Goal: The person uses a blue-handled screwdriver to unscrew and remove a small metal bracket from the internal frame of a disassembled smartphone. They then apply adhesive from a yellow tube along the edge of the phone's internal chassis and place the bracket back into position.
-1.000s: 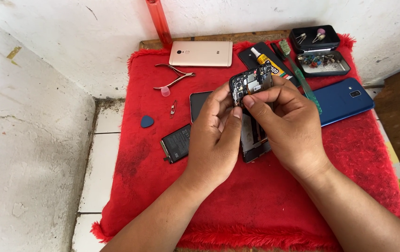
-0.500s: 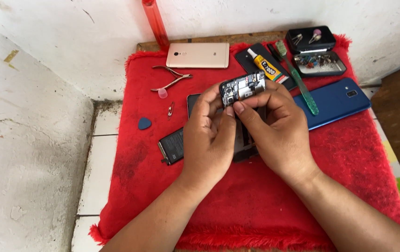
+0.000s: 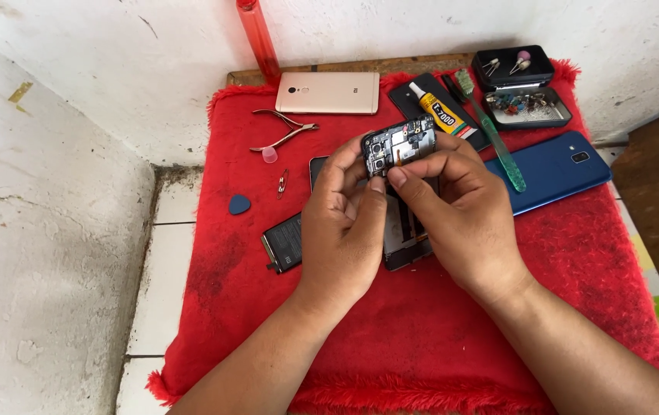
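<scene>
Both grips pinch the small circuit board (image 3: 398, 146): my left hand (image 3: 342, 223) takes its left end between thumb and fingers, my right hand (image 3: 460, 211) its lower edge and right end. Board held above the red fluffy mat (image 3: 222, 269), over an opened phone body (image 3: 406, 246), mostly hidden, so I can't tell its state. Near: battery (image 3: 282, 244), blue pick (image 3: 239, 204), cutters (image 3: 283, 129), gold phone (image 3: 328, 92), blue phone (image 3: 552, 169), glue tube (image 3: 437, 111).
</scene>
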